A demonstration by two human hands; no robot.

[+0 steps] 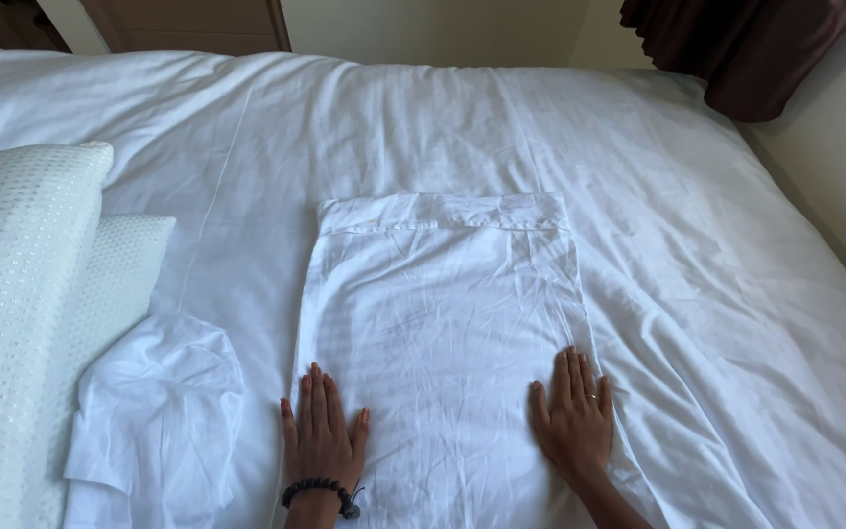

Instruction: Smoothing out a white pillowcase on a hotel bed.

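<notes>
**Two flat palms on a white pillowcase**

Nearest the camera, the left hand (320,431) and the right hand (573,416) lie palm-down on a white pillowcase (443,323), fingers straight and close together, gripping nothing. The left hand, with a dark beaded bracelet (320,490) at its wrist, presses the pillowcase's left edge; the right hand, wearing a ring (591,397), presses just inside the right edge.

The pillowcase lies spread flat and lengthwise in the middle of the bed, creased, with its hemmed flap at the far end. Under it stretches a white bed sheet (717,255), wrinkled on the right.

Just left of the left hand sits a crumpled white cloth (164,421), touching two textured white pillows (22,294) stacked at the left edge. A dark curtain (736,49) hangs at the upper right beside a pale wall (834,167).
</notes>
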